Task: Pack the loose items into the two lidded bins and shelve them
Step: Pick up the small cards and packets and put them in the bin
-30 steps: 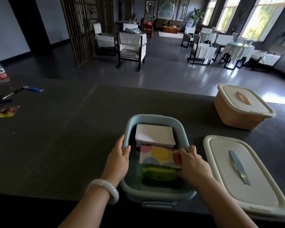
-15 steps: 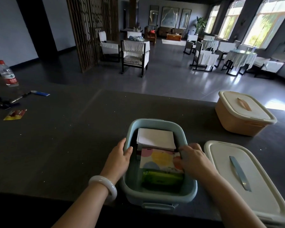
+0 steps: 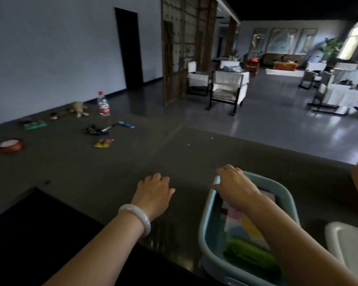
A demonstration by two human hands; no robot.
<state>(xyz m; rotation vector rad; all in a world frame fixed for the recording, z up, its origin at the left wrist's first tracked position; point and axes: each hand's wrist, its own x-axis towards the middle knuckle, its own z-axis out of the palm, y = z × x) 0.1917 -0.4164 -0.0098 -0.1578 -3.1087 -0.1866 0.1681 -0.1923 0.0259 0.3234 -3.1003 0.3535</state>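
Beside one blue bin point(image 3: 205, 221) (right hand point(image 3: 235, 185) grips its rim), left hand point(image 3: 153, 193) hovers, empty, relaxed.

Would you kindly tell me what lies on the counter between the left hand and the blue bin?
Nothing lies there. In the head view, only bare dark counter separates the left hand from the blue bin.

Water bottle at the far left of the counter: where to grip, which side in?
Wrap the water bottle round its labelled middle, coming from the right: it stands upright, cap up, and the plush toy lies on its left.
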